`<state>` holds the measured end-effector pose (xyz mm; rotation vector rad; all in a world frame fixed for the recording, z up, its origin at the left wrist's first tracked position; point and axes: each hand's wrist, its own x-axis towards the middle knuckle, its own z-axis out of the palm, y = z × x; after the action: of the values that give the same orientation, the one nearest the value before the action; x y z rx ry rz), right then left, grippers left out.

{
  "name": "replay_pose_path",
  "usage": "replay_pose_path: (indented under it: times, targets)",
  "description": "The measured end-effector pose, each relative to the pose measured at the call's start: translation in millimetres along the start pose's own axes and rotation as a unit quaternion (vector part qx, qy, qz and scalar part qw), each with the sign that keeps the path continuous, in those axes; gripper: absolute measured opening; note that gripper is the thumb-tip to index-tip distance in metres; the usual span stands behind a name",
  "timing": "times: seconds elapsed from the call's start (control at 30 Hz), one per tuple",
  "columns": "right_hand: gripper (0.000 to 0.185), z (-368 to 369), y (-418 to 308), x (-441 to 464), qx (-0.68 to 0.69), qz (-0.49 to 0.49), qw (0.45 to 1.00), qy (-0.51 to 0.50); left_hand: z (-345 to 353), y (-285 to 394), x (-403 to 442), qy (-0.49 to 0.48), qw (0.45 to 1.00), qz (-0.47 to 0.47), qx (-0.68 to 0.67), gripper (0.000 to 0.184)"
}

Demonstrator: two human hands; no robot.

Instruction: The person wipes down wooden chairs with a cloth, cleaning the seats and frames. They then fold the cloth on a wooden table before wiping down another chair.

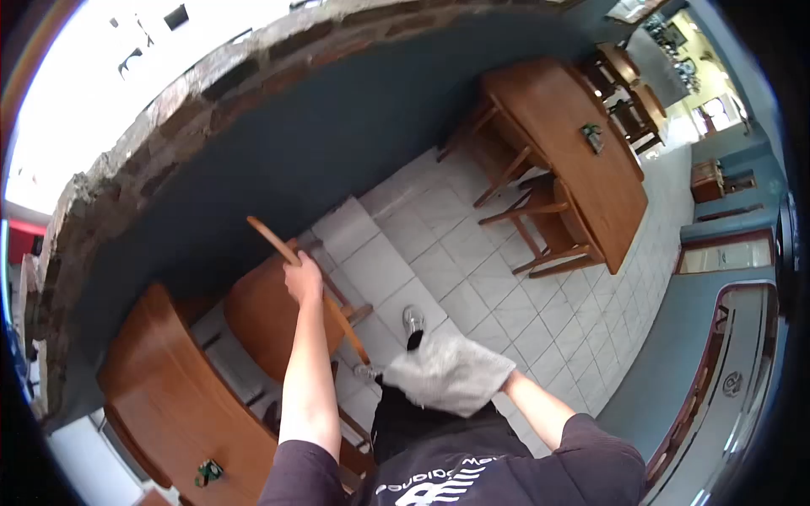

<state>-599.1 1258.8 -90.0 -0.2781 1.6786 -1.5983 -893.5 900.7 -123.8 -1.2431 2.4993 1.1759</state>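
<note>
My left hand (304, 277) is closed round the top rail of a wooden chair (261, 316), which stands beside a brown table (169, 371) at the lower left. A light grey cloth (449, 371) hangs from my right hand (511, 381), in front of my body. The cloth covers most of that hand's fingers, and its near part looks blurred. Below the cloth's upper edge, one of my shoes (413, 320) shows on the tiled floor.
A long wooden table (561, 143) with chairs (548, 223) tucked at its side stands at the upper right, a small green item (592, 137) on it. Another green item (207, 472) lies on the near table. A stone-topped dark wall (278, 143) runs along the left.
</note>
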Motion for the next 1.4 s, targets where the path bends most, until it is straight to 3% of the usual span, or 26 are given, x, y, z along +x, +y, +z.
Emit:
replay_pose_path:
  times: [0.03,0.1,0.23,0.3,0.37,0.43,0.57,0.63,0.77,0.8,0.83,0.87,0.93,0.97,1.0,1.03,1.07,1.13,1.17,1.23,1.3,1.33,1.4]
  targets:
    - [0.059,-11.5,-1.4,7.0,0.029,0.019,0.999,-0.031,-2.5,9.6,-10.7,0.031,0.999,-0.018,0.024,0.058]
    - [0.058,-20.2,21.1,35.1,0.250,0.078,0.965,-0.008,-5.1,15.0,-20.5,0.088,0.996,-0.001,0.028,0.047]
    - [0.058,-43.2,68.8,85.6,0.576,0.230,0.779,0.096,-5.7,14.0,-22.1,0.127,0.988,0.003,0.083,0.040]
    - [0.049,-19.9,41.1,154.4,0.579,0.301,0.757,0.037,-4.1,18.9,-18.4,0.134,0.987,0.015,0.088,0.038]
    - [0.054,24.6,29.9,212.4,0.568,0.288,0.770,0.041,-6.8,19.7,-23.3,0.134,0.989,0.022,0.059,0.036]
    - [0.066,61.4,2.5,254.5,0.470,0.180,0.861,0.074,-9.4,23.5,-26.3,0.117,0.991,-0.005,0.066,0.036]
    - [0.079,71.0,31.7,298.8,0.499,0.160,0.837,0.156,-9.1,18.6,-24.6,0.139,0.989,0.013,0.049,0.035]
    - [0.079,58.6,43.2,304.8,0.595,0.166,0.783,0.074,-11.8,22.8,-25.5,0.120,0.992,0.009,0.031,0.034]
    - [0.073,56.2,68.2,340.3,0.646,0.155,0.742,0.090,-13.1,22.2,-26.5,0.108,0.994,0.008,0.013,0.035]
    - [0.072,41.6,55.3,348.9,0.397,0.069,0.915,-0.010,-13.7,21.0,-27.7,0.108,0.994,0.000,0.017,0.035]
    - [0.072,30.5,51.0,356.3,0.106,-0.029,0.988,-0.112,-13.5,20.7,-27.4,0.109,0.994,0.006,0.020,0.035]
    - [0.072,24.6,65.9,363.8,0.108,-0.027,0.987,-0.112,-13.0,22.1,-26.0,0.110,0.994,0.015,0.022,0.036]
    - [0.056,21.0,90.7,367.8,0.236,0.180,0.943,-0.148,-13.8,23.2,-26.8,0.100,0.995,0.004,0.016,0.036]
    - [0.056,23.4,92.8,367.6,0.240,0.180,0.942,-0.150,-15.0,23.6,-26.2,0.092,0.996,-0.004,0.012,0.036]
    - [0.062,23.2,75.2,368.9,0.372,0.295,0.879,-0.032,-14.9,24.1,-24.6,0.093,0.996,-0.002,0.016,0.036]
    - [0.069,24.2,56.3,365.2,0.487,0.400,0.772,0.087,-14.1,23.5,-25.3,0.099,0.995,0.008,0.010,0.036]
    - [0.069,28.5,40.2,353.7,0.490,0.403,0.768,0.086,-13.1,20.7,-25.5,0.104,0.994,0.016,0.004,0.036]
    - [0.099,35.5,1.4,322.2,0.347,0.270,0.883,0.166,-9.2,15.7,-23.8,0.127,0.991,0.048,-0.009,0.032]
    - [0.103,32.1,-35.7,315.7,0.330,0.348,0.869,0.122,-6.4,11.8,-23.4,0.153,0.985,0.077,-0.025,0.030]
    - [0.075,29.8,-65.7,314.7,0.393,0.399,0.819,0.123,-9.2,12.0,-25.8,0.138,0.989,0.055,-0.021,0.030]
    - [0.058,28.9,-5.2,330.5,0.485,0.439,0.751,0.088,-11.5,16.9,-24.7,0.131,0.990,0.042,-0.026,0.030]
    - [0.044,30.2,20.6,340.6,0.592,0.422,0.681,0.086,-13.6,18.9,-26.6,0.108,0.993,0.019,-0.042,0.034]
    - [0.043,48.0,123.9,367.4,0.627,0.396,0.665,0.087,-13.9,20.9,-28.2,0.088,0.994,-0.002,-0.058,0.039]
